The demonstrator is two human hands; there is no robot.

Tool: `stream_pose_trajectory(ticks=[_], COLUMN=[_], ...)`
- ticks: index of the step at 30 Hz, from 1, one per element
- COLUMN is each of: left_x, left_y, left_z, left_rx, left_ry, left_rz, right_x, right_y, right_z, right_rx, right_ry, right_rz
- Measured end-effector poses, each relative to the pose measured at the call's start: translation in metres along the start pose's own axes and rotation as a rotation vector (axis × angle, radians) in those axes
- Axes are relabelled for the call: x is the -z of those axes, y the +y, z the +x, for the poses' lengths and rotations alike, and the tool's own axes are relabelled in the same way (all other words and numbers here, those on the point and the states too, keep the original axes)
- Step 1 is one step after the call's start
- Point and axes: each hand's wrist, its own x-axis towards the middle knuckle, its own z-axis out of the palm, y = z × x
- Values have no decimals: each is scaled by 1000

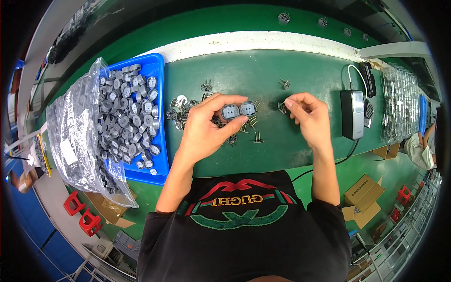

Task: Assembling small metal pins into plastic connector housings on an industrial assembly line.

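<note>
My left hand (199, 129) is closed around two small grey plug housings, one (230, 112) beside the other (248, 108). Both show pale faces with slots, held between thumb and fingers. To their right, my right hand (311, 120) pinches a small dark metal pin part (282, 107) just above the green table (282, 155). Another pronged part (284, 84) lies a little beyond it. Behind and beneath my left hand is a loose pile of metal pin parts (181, 112), partly hidden. A separate pin piece (259, 137) rests nearer to me.
At left, a blue tray (162, 94) holds many grey housings (124, 120), with a clear plastic bag (70, 131) over its side. A black-and-silver corded box (352, 115) and stacked clear trays (399, 101) stand right. Several parts (283, 18) sit beyond the white ledge (263, 41).
</note>
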Motion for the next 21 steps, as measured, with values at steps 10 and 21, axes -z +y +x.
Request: stream_pose_trajectory(ticks=[10,21], left_x=[-8,-8], left_y=[13,12], left_z=[0,-1], left_rx=[-105,-191], left_ry=[-29,32], left_rz=[-48,-19], right_x=[-29,-42], right_y=[-40,-38], right_z=[-21,-22], right_rx=[1086,950], right_ry=[67,16], right_rz=[-245,-139])
